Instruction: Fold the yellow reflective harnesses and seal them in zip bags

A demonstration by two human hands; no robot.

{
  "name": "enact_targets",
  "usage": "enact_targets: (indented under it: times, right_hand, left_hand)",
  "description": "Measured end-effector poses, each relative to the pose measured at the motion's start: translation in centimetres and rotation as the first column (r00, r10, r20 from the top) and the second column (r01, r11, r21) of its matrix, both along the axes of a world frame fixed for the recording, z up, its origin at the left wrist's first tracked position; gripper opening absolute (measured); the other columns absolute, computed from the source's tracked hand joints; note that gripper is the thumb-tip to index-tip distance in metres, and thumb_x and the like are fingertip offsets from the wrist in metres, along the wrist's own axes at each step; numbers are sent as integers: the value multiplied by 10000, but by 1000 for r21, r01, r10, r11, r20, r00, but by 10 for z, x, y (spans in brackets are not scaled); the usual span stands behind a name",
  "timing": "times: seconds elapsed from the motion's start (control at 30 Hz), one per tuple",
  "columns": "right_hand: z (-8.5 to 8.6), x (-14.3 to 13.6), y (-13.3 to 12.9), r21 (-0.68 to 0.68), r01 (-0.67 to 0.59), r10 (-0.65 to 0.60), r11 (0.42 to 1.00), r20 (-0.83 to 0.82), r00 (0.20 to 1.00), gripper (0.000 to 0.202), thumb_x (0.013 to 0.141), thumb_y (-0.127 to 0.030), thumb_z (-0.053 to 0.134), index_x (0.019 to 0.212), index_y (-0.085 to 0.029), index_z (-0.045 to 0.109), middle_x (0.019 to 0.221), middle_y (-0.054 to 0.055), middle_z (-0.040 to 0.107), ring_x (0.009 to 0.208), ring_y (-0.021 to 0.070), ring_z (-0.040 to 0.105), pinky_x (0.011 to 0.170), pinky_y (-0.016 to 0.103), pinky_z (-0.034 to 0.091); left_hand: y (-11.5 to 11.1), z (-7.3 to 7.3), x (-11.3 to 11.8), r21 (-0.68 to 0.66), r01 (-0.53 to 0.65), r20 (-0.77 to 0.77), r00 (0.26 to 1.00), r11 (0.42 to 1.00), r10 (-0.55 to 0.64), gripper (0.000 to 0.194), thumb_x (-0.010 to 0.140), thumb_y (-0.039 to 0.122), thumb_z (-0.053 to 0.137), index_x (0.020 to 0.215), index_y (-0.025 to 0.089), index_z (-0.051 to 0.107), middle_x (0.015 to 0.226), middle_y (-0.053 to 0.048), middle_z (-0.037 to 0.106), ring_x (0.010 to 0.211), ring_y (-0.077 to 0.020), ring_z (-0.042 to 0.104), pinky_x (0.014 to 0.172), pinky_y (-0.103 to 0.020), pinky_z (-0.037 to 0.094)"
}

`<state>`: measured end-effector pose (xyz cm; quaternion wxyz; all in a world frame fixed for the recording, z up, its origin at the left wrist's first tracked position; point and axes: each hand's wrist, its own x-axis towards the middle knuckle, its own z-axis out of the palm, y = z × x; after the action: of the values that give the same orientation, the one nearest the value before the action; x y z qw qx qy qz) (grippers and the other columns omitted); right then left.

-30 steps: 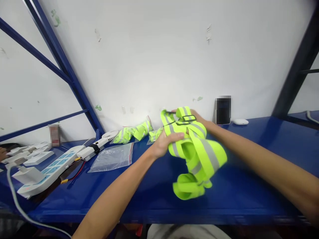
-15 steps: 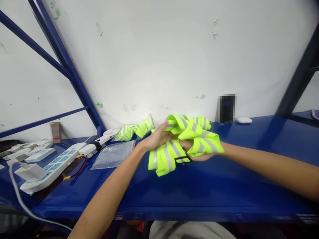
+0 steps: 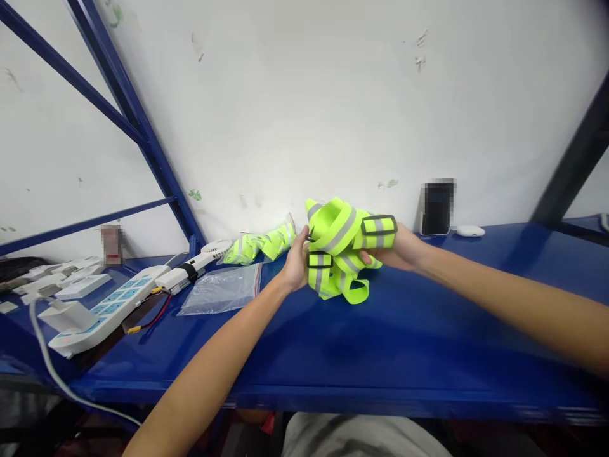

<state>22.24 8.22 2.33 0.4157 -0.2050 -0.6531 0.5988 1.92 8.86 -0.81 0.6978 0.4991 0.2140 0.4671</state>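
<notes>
A bundle of neon-yellow reflective straps (image 3: 340, 231) with grey stripes and black buckles is held up over the blue shelf. My left hand (image 3: 297, 261) grips its left side, near one black buckle. On the right, my right hand (image 3: 398, 249) is closed round the other side, its fingers partly hidden by the straps. One loop hangs down below the bundle. Behind my left hand, more neon-yellow straps (image 3: 261, 246) lie in a clear bag against the wall. A flat clear zip bag (image 3: 222, 291) rests on the shelf left of my left hand.
A white power strip (image 3: 111, 310) with plugs and a cable lies at the left. Beside it are a small white fan (image 3: 202, 261) and red-black wires (image 3: 157, 314). A dark upright device (image 3: 436, 209) and a white case (image 3: 470, 231) stand at the back right.
The strap bundle has been turned and gathered more compactly. Two black buckles now face me. My right hand has moved up and right, and my left hand slightly lower, at the bundle's left side.
</notes>
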Motion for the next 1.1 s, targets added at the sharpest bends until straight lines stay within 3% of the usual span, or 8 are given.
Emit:
enact_targets:
  times: [0.17, 0.3, 0.4, 0.5, 0.63, 0.73, 0.87, 1.1]
  right_hand:
    - [-23, 4, -11, -137, 120, -131, 983, -74, 989, 229, 772, -370, 615, 666, -167, 607, 482, 3, 567, 371, 110, 464, 426, 250, 414]
    - [-37, 1, -24, -202, 176, -182, 963, -12, 983, 201, 707, -347, 678, 676, -166, 596, 493, -16, 546, 377, 105, 461, 367, 228, 387]
    - [-39, -2, -29, -230, 208, -208, 951, 23, 978, 164, 662, -271, 708, 735, -162, 610, 523, -27, 562, 399, 104, 486, 365, 218, 395]
    - [-38, -1, -31, -217, 161, -137, 963, 121, 983, 136, 692, -258, 678, 745, -146, 621, 493, -34, 551, 372, 95, 476, 389, 225, 413]
    - [-32, 11, -31, -34, 18, -6, 999, 324, 946, 85, 764, -205, 634, 785, -125, 654, 535, -13, 614, 443, 110, 560, 532, 255, 504]
    - [-25, 23, -30, 100, -171, 98, 980, 505, 858, 93, 812, -195, 597, 830, -128, 659, 672, 29, 696, 622, 167, 671, 646, 306, 565]
    - [-17, 31, -32, 169, -292, 130, 941, 616, 777, 152, 857, -164, 506, 902, -133, 648, 819, 53, 711, 719, 178, 686, 668, 315, 571]
    - [-28, 22, -34, 560, -263, -126, 786, 560, 819, 167, 771, -68, 486, 788, -148, 632, 702, -3, 644, 669, 139, 563, 643, 255, 450]
  left_hand:
    - [-1, 4, -6, 387, -70, -91, 989, 920, 114, 726, 811, 596, 554, 1420, 211, 469, 1363, -113, 595, 1346, -363, 452, 1112, -502, 332]
    - [-20, 20, -4, 752, 14, -284, 909, 659, 306, 727, 781, 506, 668, 1437, 290, 441, 1456, -90, 504, 1384, -323, 399, 1119, -471, 316]
    - [-33, 30, 3, 822, 196, -454, 792, 535, 408, 559, 749, 468, 731, 1257, 254, 636, 1327, -95, 612, 1240, -307, 534, 1070, -418, 365]
    - [-32, 31, 7, 798, 208, -527, 696, 565, 487, 400, 844, 491, 624, 1128, 222, 708, 1177, -91, 692, 1118, -288, 603, 1001, -369, 391]
    - [-21, 28, 1, 742, 286, -614, 654, 606, 442, 396, 914, 514, 506, 942, 174, 706, 940, -59, 696, 886, -219, 615, 809, -295, 416]
    - [-16, 29, -5, 671, 362, -686, 634, 647, 357, 458, 931, 529, 465, 675, 170, 584, 623, 7, 473, 591, -129, 423, 603, -274, 323]
    - [-13, 34, -9, 581, 402, -743, 617, 708, 260, 513, 922, 553, 477, 568, 182, 482, 559, 41, 227, 516, -103, 207, 546, -290, 206]
    - [-16, 40, -11, 442, 481, -787, 613, 757, 71, 367, 878, 506, 570, 871, 177, 732, 782, -40, 608, 727, -173, 525, 739, -306, 387]
